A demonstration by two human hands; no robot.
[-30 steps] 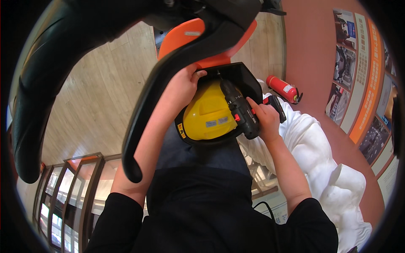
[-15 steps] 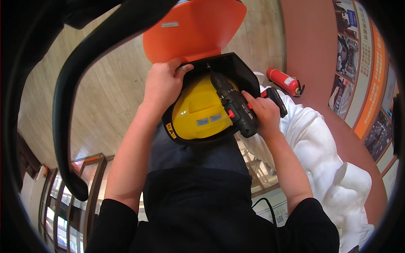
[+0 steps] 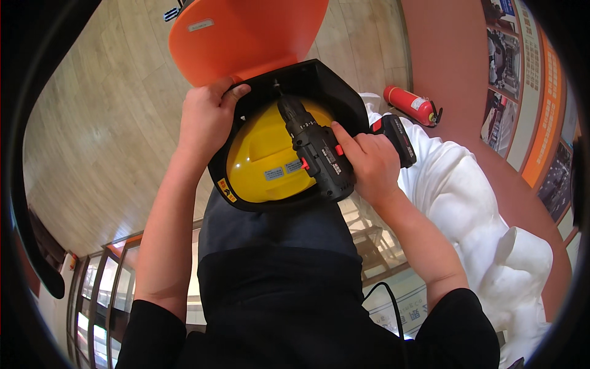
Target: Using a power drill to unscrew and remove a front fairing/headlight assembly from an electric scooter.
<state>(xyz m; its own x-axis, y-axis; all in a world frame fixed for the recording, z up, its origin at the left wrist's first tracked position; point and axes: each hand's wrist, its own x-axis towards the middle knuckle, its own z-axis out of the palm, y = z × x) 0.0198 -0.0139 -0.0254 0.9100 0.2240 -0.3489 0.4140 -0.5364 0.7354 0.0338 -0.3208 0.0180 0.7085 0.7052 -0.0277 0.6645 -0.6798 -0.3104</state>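
A black open casing (image 3: 338, 92) rests above my lap, with a yellow hard hat (image 3: 261, 144) set inside it. My left hand (image 3: 208, 120) grips the casing's far left rim, thumb over the edge and fingers mostly hidden behind. My right hand (image 3: 372, 166) is wrapped around the handle of a black cordless drill (image 3: 316, 147) with red buttons, its index finger stretched along the body. The drill lies over the hard hat's right side, its bit pointing at the casing's inner far wall; whether the tip touches cannot be made out.
An orange chair (image 3: 252, 37) stands just beyond the casing. To the right are a red fire extinguisher (image 3: 412, 106) and a large white sculpted form (image 3: 455, 190). Display panels (image 3: 504, 55) line the right wall. A dark curved bar (image 3: 37, 258) shows at the left edge.
My view has shifted, so the casing, hands and chair appear farther left. The dark curved bar has moved toward the left edge. Both hands keep their holds.
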